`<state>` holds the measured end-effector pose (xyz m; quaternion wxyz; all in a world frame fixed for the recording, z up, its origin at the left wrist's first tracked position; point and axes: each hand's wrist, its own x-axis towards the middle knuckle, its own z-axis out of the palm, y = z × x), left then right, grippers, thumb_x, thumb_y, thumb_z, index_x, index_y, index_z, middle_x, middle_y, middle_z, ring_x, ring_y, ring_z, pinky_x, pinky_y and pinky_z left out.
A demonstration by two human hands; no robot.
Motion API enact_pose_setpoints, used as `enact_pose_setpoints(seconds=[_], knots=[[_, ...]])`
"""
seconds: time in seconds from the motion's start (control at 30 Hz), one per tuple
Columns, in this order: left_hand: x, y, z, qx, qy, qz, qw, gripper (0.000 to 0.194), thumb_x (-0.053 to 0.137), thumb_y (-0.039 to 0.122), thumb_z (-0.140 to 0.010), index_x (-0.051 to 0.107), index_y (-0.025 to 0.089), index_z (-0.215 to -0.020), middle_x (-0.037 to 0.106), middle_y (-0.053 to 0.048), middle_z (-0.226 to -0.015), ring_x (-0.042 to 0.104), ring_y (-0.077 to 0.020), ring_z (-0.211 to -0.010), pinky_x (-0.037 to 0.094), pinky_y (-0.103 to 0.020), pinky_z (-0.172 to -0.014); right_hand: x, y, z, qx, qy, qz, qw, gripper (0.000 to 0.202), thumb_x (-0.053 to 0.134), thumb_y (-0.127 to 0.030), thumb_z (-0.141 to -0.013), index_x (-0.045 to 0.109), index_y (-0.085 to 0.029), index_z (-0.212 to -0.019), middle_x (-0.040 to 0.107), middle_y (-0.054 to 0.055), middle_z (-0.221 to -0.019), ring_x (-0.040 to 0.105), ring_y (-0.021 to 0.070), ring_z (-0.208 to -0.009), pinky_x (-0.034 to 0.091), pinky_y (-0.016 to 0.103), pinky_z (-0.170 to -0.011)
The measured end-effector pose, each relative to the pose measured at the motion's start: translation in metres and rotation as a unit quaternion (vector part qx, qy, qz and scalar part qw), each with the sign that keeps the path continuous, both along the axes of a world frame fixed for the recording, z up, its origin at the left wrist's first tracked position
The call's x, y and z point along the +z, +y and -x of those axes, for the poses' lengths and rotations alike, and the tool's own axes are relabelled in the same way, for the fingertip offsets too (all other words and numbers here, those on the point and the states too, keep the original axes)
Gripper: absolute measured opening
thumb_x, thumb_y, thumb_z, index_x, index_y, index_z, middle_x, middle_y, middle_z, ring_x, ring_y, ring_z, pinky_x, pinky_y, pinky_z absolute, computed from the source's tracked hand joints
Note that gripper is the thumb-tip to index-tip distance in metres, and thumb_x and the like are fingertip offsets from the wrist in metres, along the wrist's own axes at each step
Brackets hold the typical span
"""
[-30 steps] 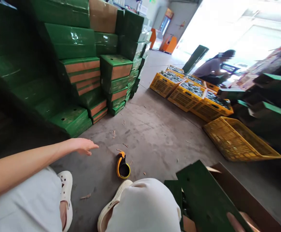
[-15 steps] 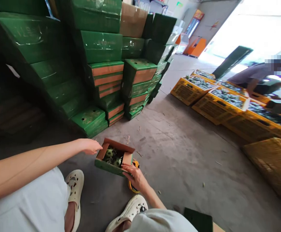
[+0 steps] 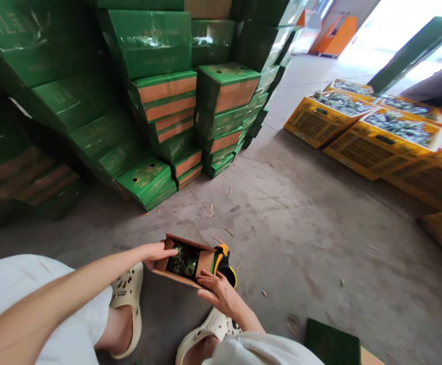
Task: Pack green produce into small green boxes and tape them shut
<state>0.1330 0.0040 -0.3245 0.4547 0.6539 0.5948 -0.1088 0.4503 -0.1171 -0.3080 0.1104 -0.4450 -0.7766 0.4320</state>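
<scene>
A small open carton (image 3: 206, 263), brown inside, sits between my two hands and holds green items in clear wrapping (image 3: 189, 267). My left hand (image 3: 158, 252) is at the carton's left end, fingers over its edge and flap. At the right end, my right hand (image 3: 218, 290) rests on the flap and near rim with its fingers spread. Just behind that hand on the floor is a yellow and black tape dispenser (image 3: 226, 271), touching or very near the carton.
Green cartons (image 3: 152, 45) are stacked high at the left and centre. Yellow crates (image 3: 358, 142) full of wrapped items stand at right, beside a partly visible person (image 3: 436, 83). A dark green carton (image 3: 332, 342) lies at bottom right. My cream clogs (image 3: 130, 304) flank the work.
My left hand has come onto the carton's left end. The near side of the carton now shows brown where it showed green. The camera view has shifted, and less of the other person shows.
</scene>
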Motion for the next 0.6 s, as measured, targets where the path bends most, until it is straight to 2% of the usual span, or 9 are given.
enact_pose_setpoints(seconds=[0.07, 0.17, 0.23, 0.3, 0.33, 0.4, 0.5, 0.53, 0.6], knots=[[-0.012, -0.011, -0.013, 0.067, -0.016, 0.004, 0.998, 0.071, 0.067, 0.057, -0.081, 0.061, 0.014, -0.137, 0.074, -0.019, -0.129, 0.073, -0.0349, -0.117, 0.058, -0.039, -0.095, 0.011, 0.015, 0.004, -0.012, 0.007, -0.006, 1.0, 0.045, 0.045, -0.051, -0.11, 0.076, -0.025, -0.129, 0.076, 0.01, -0.133, 0.068, 0.0292, -0.13, 0.052, 0.043, -0.112], [-0.017, -0.018, -0.017, 0.082, -0.011, 0.001, 0.997, 0.066, 0.065, 0.044, -0.083, 0.057, 0.009, -0.139, 0.071, -0.022, -0.135, 0.069, -0.036, -0.124, 0.056, -0.041, -0.101, 0.012, 0.047, 0.026, -0.01, -0.006, -0.075, 0.997, 0.04, 0.055, -0.04, -0.106, 0.071, -0.021, -0.137, 0.072, 0.014, -0.14, 0.069, 0.0273, -0.128, 0.053, 0.037, -0.11], [-0.012, -0.018, -0.014, 0.088, -0.014, -0.008, 0.996, 0.059, 0.062, 0.038, -0.086, 0.058, 0.01, -0.139, 0.071, -0.02, -0.136, 0.068, -0.0338, -0.126, 0.054, -0.04, -0.105, 0.005, 0.068, 0.049, 0.018, -0.065, -0.111, 0.992, 0.05, 0.065, -0.034, -0.101, 0.063, -0.018, -0.148, 0.073, 0.017, -0.138, 0.07, 0.0293, -0.127, 0.054, 0.038, -0.108], [-0.003, -0.019, -0.01, 0.098, -0.012, -0.025, 0.995, 0.056, 0.061, 0.035, -0.089, 0.057, 0.013, -0.14, 0.068, -0.019, -0.141, 0.064, -0.0322, -0.133, 0.051, -0.039, -0.11, -0.006, 0.082, 0.074, 0.035, -0.158, -0.116, 0.98, 0.071, 0.075, -0.039, -0.095, 0.05, -0.019, -0.159, 0.077, 0.018, -0.126, 0.074, 0.0329, -0.117, 0.057, 0.04, -0.1], [0.003, -0.02, -0.01, 0.109, -0.005, -0.047, 0.993, 0.056, 0.061, 0.034, -0.09, 0.056, 0.014, -0.142, 0.065, -0.019, -0.146, 0.06, -0.0327, -0.138, 0.048, -0.041, -0.114, -0.011, 0.086, 0.086, 0.036, -0.203, -0.12, 0.971, 0.083, 0.079, -0.045, -0.092, 0.044, -0.021, -0.162, 0.078, 0.019, -0.123, 0.074, 0.0353, -0.114, 0.057, 0.043, -0.098], [0.014, -0.025, -0.012, 0.137, 0.004, -0.142, 0.98, 0.055, 0.062, 0.031, -0.091, 0.054, 0.015, -0.143, 0.06, -0.019, -0.15, 0.052, -0.0333, -0.145, 0.043, -0.044, -0.119, -0.023, 0.087, 0.103, 0.02, -0.263, -0.138, 0.955, 0.096, 0.085, -0.054, -0.084, 0.041, -0.025, -0.164, 0.074, 0.022, -0.129, 0.072, 0.0398, -0.116, 0.055, 0.049, -0.098], [0.027, -0.035, -0.02, 0.128, -0.049, -0.3, 0.944, 0.038, 0.053, 0.025, -0.097, 0.059, 0.022, -0.134, 0.066, -0.015, -0.136, 0.063, -0.0274, -0.13, 0.049, -0.042, -0.112, -0.036, 0.082, 0.111, -0.016, -0.264, -0.156, 0.952, 0.087, 0.085, -0.048, -0.086, 0.045, -0.027, -0.161, 0.068, 0.024, -0.139, 0.069, 0.0385, -0.119, 0.053, 0.047, -0.099], [0.029, -0.039, -0.023, 0.108, -0.072, -0.317, 0.94, 0.032, 0.05, 0.024, -0.099, 0.062, 0.023, -0.128, 0.069, -0.013, -0.128, 0.068, -0.0252, -0.12, 0.053, -0.039, -0.107, -0.039, 0.08, 0.11, -0.024, -0.249, -0.152, 0.956, 0.08, 0.082, -0.043, -0.089, 0.047, -0.026, -0.159, 0.069, 0.022, -0.135, 0.07, 0.036, -0.115, 0.054, 0.044, -0.097], [0.03, -0.043, -0.028, 0.07, -0.086, -0.295, 0.949, 0.027, 0.045, 0.02, -0.1, 0.066, 0.024, -0.116, 0.073, -0.011, -0.114, 0.072, -0.0232, -0.107, 0.057, -0.036, -0.099, -0.043, 0.077, 0.104, -0.036, -0.21, -0.151, 0.965, 0.064, 0.074, -0.035, -0.095, 0.053, -0.023, -0.153, 0.074, 0.018, -0.123, 0.072, 0.0313, -0.107, 0.054, 0.037, -0.091]])
